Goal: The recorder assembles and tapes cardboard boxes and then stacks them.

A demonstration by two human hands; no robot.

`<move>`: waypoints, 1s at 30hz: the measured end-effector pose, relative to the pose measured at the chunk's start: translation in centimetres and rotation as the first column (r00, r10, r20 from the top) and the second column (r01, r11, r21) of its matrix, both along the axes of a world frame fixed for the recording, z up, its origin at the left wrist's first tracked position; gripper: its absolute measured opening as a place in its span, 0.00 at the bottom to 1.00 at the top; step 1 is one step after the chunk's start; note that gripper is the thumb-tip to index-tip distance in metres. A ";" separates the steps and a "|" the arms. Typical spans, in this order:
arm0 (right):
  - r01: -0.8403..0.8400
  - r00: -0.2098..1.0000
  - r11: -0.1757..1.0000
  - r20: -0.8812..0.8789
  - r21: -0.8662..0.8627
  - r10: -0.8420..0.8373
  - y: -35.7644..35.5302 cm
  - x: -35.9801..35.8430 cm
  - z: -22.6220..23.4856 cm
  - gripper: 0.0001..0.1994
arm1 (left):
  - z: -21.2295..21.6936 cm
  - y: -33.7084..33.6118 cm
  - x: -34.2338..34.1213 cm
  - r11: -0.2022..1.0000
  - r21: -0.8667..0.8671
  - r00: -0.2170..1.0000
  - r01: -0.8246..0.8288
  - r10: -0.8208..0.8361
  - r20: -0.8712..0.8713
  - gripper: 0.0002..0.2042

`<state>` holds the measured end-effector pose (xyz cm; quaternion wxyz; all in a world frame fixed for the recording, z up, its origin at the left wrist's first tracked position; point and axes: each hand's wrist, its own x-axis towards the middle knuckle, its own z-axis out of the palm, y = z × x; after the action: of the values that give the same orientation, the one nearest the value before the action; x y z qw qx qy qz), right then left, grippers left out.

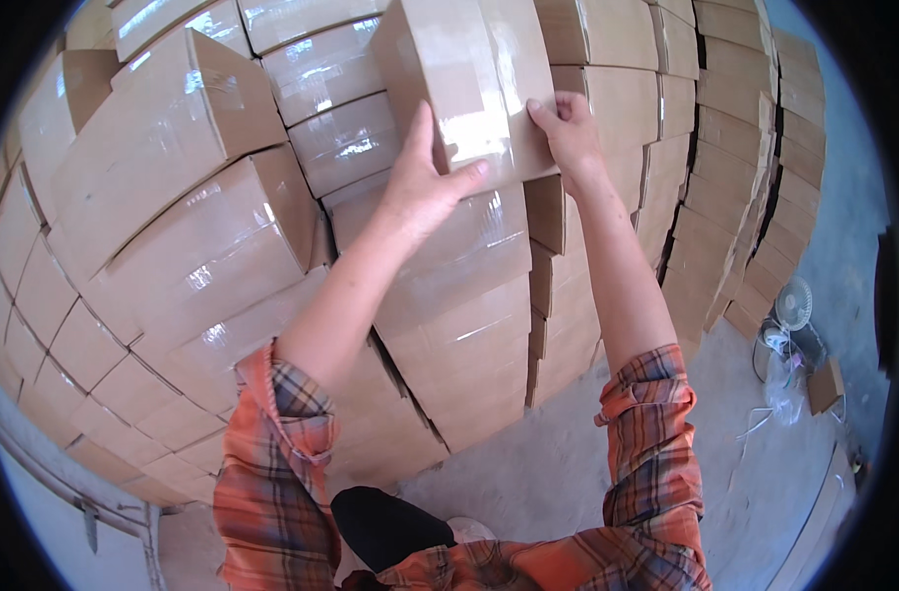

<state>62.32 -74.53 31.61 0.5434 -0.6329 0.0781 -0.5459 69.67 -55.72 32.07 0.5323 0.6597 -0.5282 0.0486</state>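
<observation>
Between my two hands is a taped cardboard box [509,69], standing on top of a column of like boxes. My left hand [425,187] is at its lower left edge, thumb on the near face and fingers up along the side. My right hand [573,138] grips the right edge, with curled fingers pressed against the cardboard. Clear shiny tape runs down the near face. Directly below it lies another taped box [440,236], the top one of the column.
Stacked cartons [184,246] rise on the left, and further stacks [725,167] stand along the right. A small fan [793,303], a plastic bag [786,389] and a small open carton [825,386] are on the grey floor [568,463] by the right wall.
</observation>
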 end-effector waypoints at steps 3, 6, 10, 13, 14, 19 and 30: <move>-0.020 0.981 1.000 0.195 0.003 0.019 1.6 -0.3 0.3 0.22 | 1.4 0.7 -0.8 0.994 -0.099 0.985 -0.054 0.069 0.158 0.45; -0.088 0.934 0.996 0.349 0.026 0.073 5.1 -1.3 0.6 0.22 | 4.3 3.1 -2.8 0.979 -0.188 0.902 -0.077 0.148 0.404 0.43; -0.276 0.890 0.960 0.387 0.035 0.242 9.7 -2.7 0.0 0.20 | 9.0 5.8 -8.1 0.939 -0.307 0.738 -0.157 0.318 0.596 0.28; -0.482 0.836 0.871 0.346 0.094 0.425 12.1 -2.8 -1.7 0.19 | 9.6 6.8 -6.6 0.959 -0.159 0.768 -0.236 0.285 0.573 0.28; -0.544 0.808 0.832 0.336 0.113 0.483 12.7 -2.9 -2.2 0.19 | 10.2 7.3 -5.9 0.957 -0.090 0.778 -0.278 0.279 0.563 0.28; -0.696 0.716 0.685 0.136 0.214 0.685 13.8 -1.8 -6.3 0.17 | 9.5 8.8 0.0 0.947 0.111 0.834 -0.303 0.207 0.511 0.22; 0.368 0.911 0.801 0.009 -0.472 -0.412 9.8 -1.8 -7.6 0.39 | 7.1 8.3 2.6 0.768 -0.131 0.426 -0.627 0.478 0.768 0.19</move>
<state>60.57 -64.75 24.03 0.2481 -0.7392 0.0994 -0.6182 72.27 -47.43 39.16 0.1497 0.7542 -0.4557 0.4485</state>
